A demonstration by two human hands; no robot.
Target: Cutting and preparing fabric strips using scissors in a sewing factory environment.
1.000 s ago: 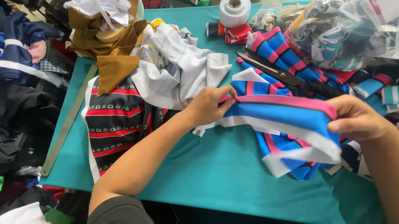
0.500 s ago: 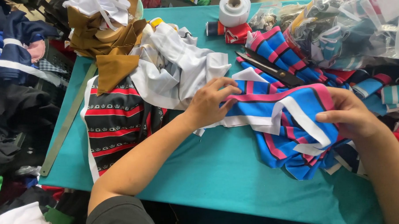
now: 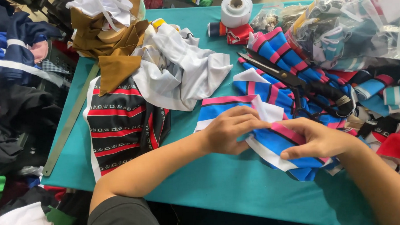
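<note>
Striped blue fabric (image 3: 270,144), spread wide a second ago, is now bunched near the table's (image 3: 233,189) front edge; my left hand (image 3: 230,129) and right hand (image 3: 316,138) pinch its folded edge together.

This is a sewing or garment workshop. A teal table (image 3: 215,188) is crowded with cut fabric: a heap of white cloth (image 3: 184,67), brown scraps (image 3: 109,38), a black and red patterned piece (image 3: 120,123), and many blue, pink and white striped strips (image 3: 277,48). Large black scissors (image 3: 294,80) lie across the strips. A roll of white tape (image 3: 236,9) stands at the far edge, beside spools of thread (image 3: 216,29). A clear plastic bag (image 3: 358,29) stuffed with more strips sits at the far right. A long metal ruler (image 3: 69,121) runs along the left edge, and dark garments (image 3: 19,97) are piled beside the table.
</note>
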